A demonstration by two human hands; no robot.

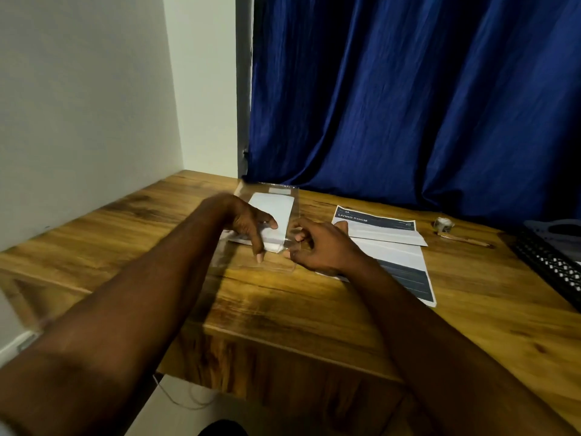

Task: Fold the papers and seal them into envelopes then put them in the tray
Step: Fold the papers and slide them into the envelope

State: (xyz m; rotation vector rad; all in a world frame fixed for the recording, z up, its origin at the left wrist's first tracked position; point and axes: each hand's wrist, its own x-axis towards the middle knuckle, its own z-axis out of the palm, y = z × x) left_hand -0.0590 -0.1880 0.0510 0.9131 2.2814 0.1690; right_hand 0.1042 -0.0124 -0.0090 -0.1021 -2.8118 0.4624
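**Ana:** Where is the see-through envelope [261, 187]?

**Ben:** It lies flat on the wooden table [283, 309], at 12 o'clock from the person's arms. A folded white paper [276, 209] is inside it.

**Ana:** What is the left hand [242, 221] doing?

**Ben:** It sits on top of the envelope. Its fingers are spread a little, and the tips press down on the paper through the plastic. It is not wrapped round anything.

**Ana:** And the right hand [320, 247]?

**Ben:** It is just beside the left one, at 3 o'clock from it. The two hands are close but do not touch. Its fingers are curled, and they pinch the envelope's right edge with the thumb.

**Ana:** Are there more papers?

**Ben:** Yes, two, at 3 o'clock from the envelope. The far sheet [377, 226] is folded and says "LIVING ROOM" on a dark strip. The near sheet [405, 265] lies partly under it and partly under the right wrist.

**Ana:** Where is the tray?

**Ben:** The black mesh tray [547, 262] is at the table's right edge, at 3 o'clock, well apart from the hands. Only part of it shows.

**Ana:** Anything else?

**Ben:** A small roll of tape [442, 224] sits between the sheets and the tray, at about 2 o'clock. A blue curtain [408, 105] hangs behind the table at 12 o'clock. A white wall [78, 121] stands at 9 o'clock.
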